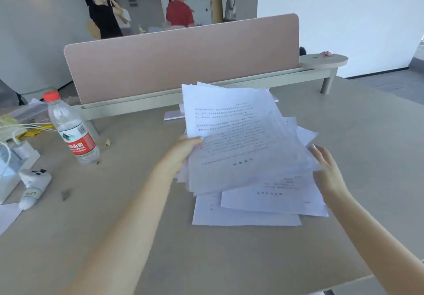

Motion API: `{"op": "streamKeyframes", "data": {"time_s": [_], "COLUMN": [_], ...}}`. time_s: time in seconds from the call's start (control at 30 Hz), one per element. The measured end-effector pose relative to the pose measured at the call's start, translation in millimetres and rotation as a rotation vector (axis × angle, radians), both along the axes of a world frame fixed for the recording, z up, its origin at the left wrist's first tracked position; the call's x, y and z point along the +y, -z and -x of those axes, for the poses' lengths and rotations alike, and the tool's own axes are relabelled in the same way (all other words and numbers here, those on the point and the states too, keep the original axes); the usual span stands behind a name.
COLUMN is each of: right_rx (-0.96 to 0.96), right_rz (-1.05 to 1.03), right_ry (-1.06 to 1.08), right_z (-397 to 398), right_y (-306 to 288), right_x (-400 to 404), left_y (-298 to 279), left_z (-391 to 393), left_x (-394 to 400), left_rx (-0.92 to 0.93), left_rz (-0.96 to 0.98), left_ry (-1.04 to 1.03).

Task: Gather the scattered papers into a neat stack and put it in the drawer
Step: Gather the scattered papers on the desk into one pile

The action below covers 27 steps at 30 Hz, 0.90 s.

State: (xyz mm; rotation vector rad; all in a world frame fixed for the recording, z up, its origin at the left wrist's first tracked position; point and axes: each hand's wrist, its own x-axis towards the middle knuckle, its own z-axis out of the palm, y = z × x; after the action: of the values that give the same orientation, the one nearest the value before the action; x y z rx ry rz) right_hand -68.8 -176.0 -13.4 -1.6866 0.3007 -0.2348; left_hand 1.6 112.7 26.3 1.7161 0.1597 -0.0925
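- Papers (243,138) fanned unevenly above the desk (137,226), long axis running away from me, tilted right.
- My left hand (181,152) pinches their left edge.
- My right hand (325,168), fingers spread, touches the right edge.
- More sheets (247,214) lie flat beneath.

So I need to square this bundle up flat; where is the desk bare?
Bare desk lies along the near edge, below the loose sheets, and on the right beyond the right hand. Another strip runs between the water bottle and the left hand. The far left is crowded with a controller, cables and boxes.
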Motion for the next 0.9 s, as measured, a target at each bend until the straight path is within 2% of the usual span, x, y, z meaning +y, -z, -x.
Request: {"op": "streamKeyframes", "data": {"time_s": [0.03,0.13,0.17,0.2,0.27,0.3,0.37,0.4,0.43,0.5,0.57,0.67,0.7,0.8,0.9], "right_rx": [-0.018,0.042,0.104,0.166,0.238,0.221,0.173,0.147,0.130,0.113,0.103,0.096,0.097,0.074,0.042], "right_rz": [0.006,0.114,0.226,0.428,0.848,0.961,0.995,0.991,0.999,1.013,1.031,1.032,1.022,0.922,0.665], "right_ry": [0.006,-0.070,-0.150,-0.254,-0.384,-0.396,-0.362,-0.343,-0.333,-0.333,-0.342,-0.349,-0.350,-0.313,-0.213], "right_z": [-0.1,-9.6,-13.5,-17.9,-24.2,-24.3,-21.1,-20.2,-19.2,-18.2,-18.3,-18.3,-17.6,-15.6,-13.9], "right_y": [0.9,11.0,16.6,24.0,37.0,40.6,42.0,43.2,44.5,46.4,48.2,47.2,46.8,43.9,39.3], "right_x": [-6.0,-23.1,-27.6,-31.9,-36.0,-34.9,-31.3,-30.1,-30.5,-30.4,-31.9,-31.9,-31.4,-31.3,-33.1], "left_y": [10.6,38.4,43.7,46.2,44.9,42.1,39.3,39.8,42.9,47.7,48.3,46.0,43.2,37.2,17.2], "left_z": [-9.5,-26.3,-28.7,-30.7,-37.4,-42.3,-50.8,-51.8,-54.4,-53.0,-49.8,-48.0,-45.0,-43.5,-51.3], "left_x": [-13.5,-38.2,-42.4,-45.6,-48.9,-48.9,-46.2,-45.7,-45.3,-47.4,-54.2,-66.5,-70.3,-69.8,-46.9], "left_rx": [0.041,0.115,0.129,0.121,0.100,0.130,0.217,0.257,0.290,0.309,0.249,0.203,0.202,0.202,0.113], "left_rz": [-0.080,-0.622,-0.716,-0.734,-0.604,-0.458,-0.045,0.087,0.103,-0.069,-0.269,-0.407,-0.401,-0.210,-0.055], "left_ry": [0.046,0.119,0.096,0.064,-0.009,-0.050,-0.101,-0.108,-0.092,-0.026,0.038,0.187,0.216,0.189,0.120]}}
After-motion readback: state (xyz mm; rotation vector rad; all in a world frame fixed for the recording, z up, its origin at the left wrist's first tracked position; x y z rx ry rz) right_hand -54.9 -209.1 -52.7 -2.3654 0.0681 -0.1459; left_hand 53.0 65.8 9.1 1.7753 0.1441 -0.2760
